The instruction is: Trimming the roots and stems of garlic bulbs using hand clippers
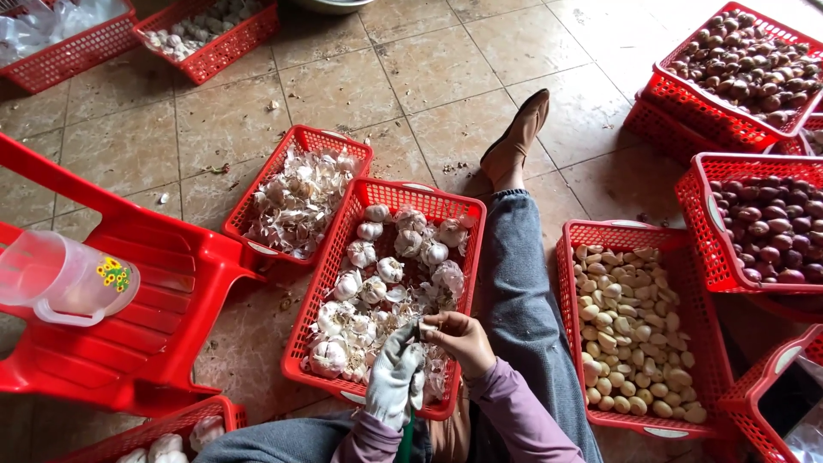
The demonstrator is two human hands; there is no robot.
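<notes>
A gloved left hand (393,375) and a bare right hand (460,341) are meeting over a red basket (336,257) of garlic bulbs (390,267), both pinching one small garlic piece (426,328) between their fingertips. A basket of papery skins (296,201) is sitting just beyond on the tiled floor (403,94); peeled cloves (633,321) are filling a basket to the right, past an outstretched leg (523,300).

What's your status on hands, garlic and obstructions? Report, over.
Left hand, gloved, and bare right hand pinch one garlic piece over the garlic basket. Nothing in the way.
</notes>
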